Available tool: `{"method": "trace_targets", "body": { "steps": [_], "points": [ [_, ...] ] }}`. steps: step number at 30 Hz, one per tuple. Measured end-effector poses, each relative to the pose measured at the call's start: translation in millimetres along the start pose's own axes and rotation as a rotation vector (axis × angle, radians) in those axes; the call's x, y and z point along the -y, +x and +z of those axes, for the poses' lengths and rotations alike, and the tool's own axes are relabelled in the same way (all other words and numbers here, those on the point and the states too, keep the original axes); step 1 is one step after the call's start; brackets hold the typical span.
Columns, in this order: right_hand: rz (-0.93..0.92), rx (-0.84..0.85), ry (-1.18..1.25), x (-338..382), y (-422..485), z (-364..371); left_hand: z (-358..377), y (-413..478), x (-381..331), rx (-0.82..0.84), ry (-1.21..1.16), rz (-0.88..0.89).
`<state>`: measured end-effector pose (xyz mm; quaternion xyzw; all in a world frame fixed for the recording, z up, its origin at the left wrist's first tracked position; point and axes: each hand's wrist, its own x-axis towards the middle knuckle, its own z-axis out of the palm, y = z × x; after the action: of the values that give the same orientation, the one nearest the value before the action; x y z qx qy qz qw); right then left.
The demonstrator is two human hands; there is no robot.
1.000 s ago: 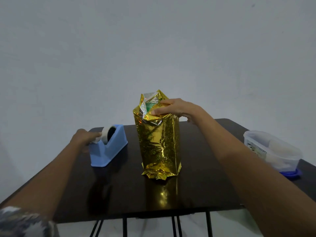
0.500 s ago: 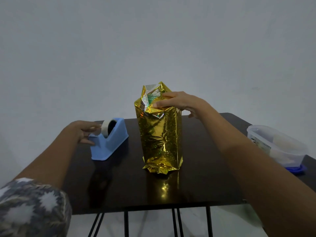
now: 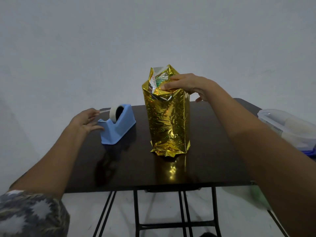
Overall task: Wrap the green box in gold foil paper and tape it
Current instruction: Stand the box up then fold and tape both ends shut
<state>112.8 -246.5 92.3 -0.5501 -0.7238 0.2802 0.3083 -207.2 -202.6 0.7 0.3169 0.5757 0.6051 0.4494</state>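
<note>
The box stands upright in the middle of the dark table (image 3: 205, 168), wrapped in gold foil paper (image 3: 168, 120). Its top is still crumpled open, and a sliver of the green box (image 3: 159, 81) shows inside. My right hand (image 3: 186, 84) lies over the top, fingers pressing the folded foil down. To the left sits a blue tape dispenser (image 3: 118, 125) with a white tape roll (image 3: 114, 112). My left hand (image 3: 86, 120) is at the dispenser's near end, pinching a strip of tape (image 3: 104, 110) drawn out from the roll.
A clear plastic container (image 3: 289, 127) with a blue lid under it sits at the table's right edge. A plain grey wall stands behind. The table's black metal legs (image 3: 181, 211) show below the front edge.
My left hand has drawn a short strip of tape out from the roll toward the left. My right hand stays pressed on the foil top. The view has shifted slightly.
</note>
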Motion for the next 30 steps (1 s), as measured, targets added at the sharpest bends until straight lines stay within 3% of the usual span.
{"method": "trace_targets", "body": {
  "steps": [9, 23, 30],
  "points": [
    [-0.011, 0.011, -0.068, 4, -2, 1, -7, 6, 31, -0.091, -0.170, -0.002],
    [-0.023, -0.012, -0.048, 1, 1, 2, 1, 14, 56, -0.211, -0.124, 0.081],
    [-0.032, -0.009, -0.064, 0, 3, 2, 2, 7, 61, -0.140, -0.232, 0.044]
  ]
}}
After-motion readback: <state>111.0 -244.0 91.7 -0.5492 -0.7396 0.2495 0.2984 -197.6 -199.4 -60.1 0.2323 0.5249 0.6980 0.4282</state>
